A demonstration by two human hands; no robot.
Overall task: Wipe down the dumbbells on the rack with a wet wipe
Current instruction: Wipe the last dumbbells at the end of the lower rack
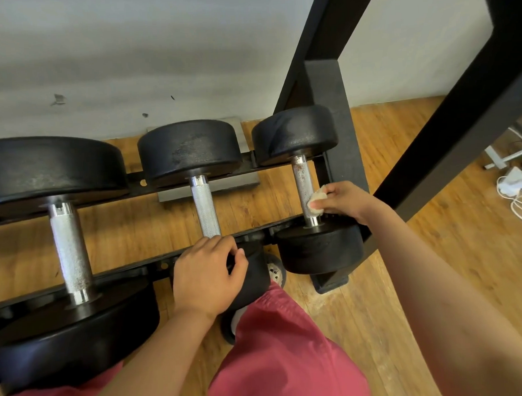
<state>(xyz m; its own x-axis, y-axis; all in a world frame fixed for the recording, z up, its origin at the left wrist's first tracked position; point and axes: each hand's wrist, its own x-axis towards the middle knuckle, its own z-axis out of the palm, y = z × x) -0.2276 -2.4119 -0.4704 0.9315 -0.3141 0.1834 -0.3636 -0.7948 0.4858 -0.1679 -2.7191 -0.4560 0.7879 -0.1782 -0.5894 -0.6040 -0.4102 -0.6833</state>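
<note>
The right hand (340, 201) pinches the wipe (317, 199) in its fingers against the right dumbbell (304, 181) handle on the rack (341, 140) — wiping is underway. The left hand (207, 275) curls its fingers over the middle dumbbell (204, 206); that one and the left dumbbell (70, 245) look dusty — probably still undone.

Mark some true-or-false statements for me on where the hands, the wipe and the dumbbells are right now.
1. The right hand presses the wet wipe against the handle of the rightmost dumbbell. True.
2. The left hand holds a second wipe. False: it holds no wipe and grips the near head of the middle dumbbell.
3. Three dumbbells show on the rack. True.
4. The biggest weight sits at the right end. False: the largest dumbbell lies at the left, and the one at the right end is the smallest.
</note>
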